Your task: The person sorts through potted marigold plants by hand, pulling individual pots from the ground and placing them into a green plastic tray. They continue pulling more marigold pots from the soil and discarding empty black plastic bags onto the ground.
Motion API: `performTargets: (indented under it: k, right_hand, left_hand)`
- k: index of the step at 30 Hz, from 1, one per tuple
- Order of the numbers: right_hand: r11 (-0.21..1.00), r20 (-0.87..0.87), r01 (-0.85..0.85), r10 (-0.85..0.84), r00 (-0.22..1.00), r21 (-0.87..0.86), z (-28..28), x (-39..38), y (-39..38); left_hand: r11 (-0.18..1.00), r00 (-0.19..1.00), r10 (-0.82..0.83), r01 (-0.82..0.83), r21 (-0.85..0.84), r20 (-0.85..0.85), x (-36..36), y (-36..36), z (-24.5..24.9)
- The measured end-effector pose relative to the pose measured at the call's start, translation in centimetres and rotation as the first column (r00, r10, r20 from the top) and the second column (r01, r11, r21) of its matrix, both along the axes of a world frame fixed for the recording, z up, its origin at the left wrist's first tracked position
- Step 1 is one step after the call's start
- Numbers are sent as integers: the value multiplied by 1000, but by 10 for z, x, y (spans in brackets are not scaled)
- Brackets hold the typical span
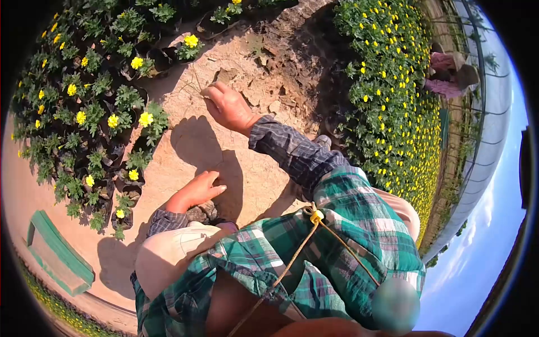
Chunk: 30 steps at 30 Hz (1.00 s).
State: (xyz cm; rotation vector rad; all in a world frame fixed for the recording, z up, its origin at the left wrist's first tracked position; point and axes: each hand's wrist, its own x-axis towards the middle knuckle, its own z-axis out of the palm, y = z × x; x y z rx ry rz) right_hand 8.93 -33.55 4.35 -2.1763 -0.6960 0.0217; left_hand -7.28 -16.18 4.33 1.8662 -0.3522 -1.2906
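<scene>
1. A plaid shirt filled the near view, and a yellow cord ran across it.
2. The left hand lay low beside the knee. Its fingers were stretched out flat and loose, and it grasped nothing.
3. The right hand reached further out over dry, cracked soil. Its back was to the camera and its fingers curled downward. I could not tell whether it gripped anything.
4. Small black pots stood packed side by side on the ground, on the far side of both hands from the body.
5. Each pot held one leafy plant. These were marigolds, many with a yellow bloom and some only green.
6. The pot row's edge was near the right hand but apart from it. One blooming plant stood just beyond the fingertips.
7. A green crate lay on the soil past the pots, well apart from both hands. Its inside was not visible.
8. Beyond the bare patch, a long bed of yellow flowers ran into the distance.
9. At the bed's far end, a person in pink bent over the plants.
10. A pale curved wall rose behind them under blue sky.
</scene>
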Motion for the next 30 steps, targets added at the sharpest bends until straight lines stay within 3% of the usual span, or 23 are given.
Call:
performTargets:
  k: [1,2,4,6,7,8,10,12,14,15,16,17,18,20,22,24,26,28,30]
  right_hand:
    - [941,-117,333,-338,934,-64,-8,7,-35]
    - [839,66,542,-539,840,-45,-37,19,-84]
    - [412,205,861,-853,479,-299,-43,28,-169]
    - [77,148,878,-975,165,-472,-36,36,-226]
    - [14,117,820,-988,98,-573,-34,42,-249]
    - [-4,168,796,-978,123,-605,-36,42,-264]
    - [175,140,754,-932,334,-633,-74,47,-312]
    - [113,248,733,-897,365,-671,-97,52,-329]
    - [204,303,765,-832,464,-611,-98,46,-329]
    - [247,402,833,-784,472,-495,-90,41,-313]
    - [357,150,844,-883,445,-400,-94,48,-312]
    - [321,9,812,-928,372,-487,-83,52,-294]
    - [456,-184,802,-890,417,-386,-42,49,-249]
    - [648,234,663,-626,744,-375,-27,50,-199]
    - [832,230,489,-438,869,-263,-8,59,-139]
    - [943,167,212,-173,971,-257,17,63,-82]
    - [951,342,-69,176,923,-303,16,61,-38]
    - [878,233,-261,374,898,-402,3,61,4]
    - [806,222,-363,504,835,-467,-29,58,30]
  left_hand:
    - [986,998,56,-58,-155,-13,1,0,3]
    - [986,999,51,-51,-159,-6,1,-1,2]
    - [979,991,93,-109,-171,-98,0,-1,-2]
    - [979,992,94,-107,-176,-79,0,-1,-4]
    - [981,996,79,-84,-177,-35,-1,1,-6]
    - [983,998,65,-63,-175,7,-2,2,-7]
    - [982,996,82,-87,-165,-37,-1,1,-6]
    - [981,987,130,-142,-132,-90,-5,3,-5]
    - [978,994,113,-109,-180,7,-8,6,-14]
    - [979,994,111,-106,-175,21,-9,7,-14]
    - [980,994,107,-99,-171,36,-8,6,-14]
    - [983,994,105,-98,-156,39,-6,4,-14]
    - [985,995,95,-88,-147,40,-6,2,-13]
    - [986,996,80,-73,-148,38,-2,-2,-14]
    - [984,998,55,-48,-173,39,-1,-4,-14]
    - [976,997,77,-71,-205,18,2,-6,-14]
    - [985,997,73,-75,-155,-21,7,-6,-2]
    - [998,996,2,4,-64,84,7,-6,-1]
    - [997,997,30,-25,-79,69,8,-6,-9]
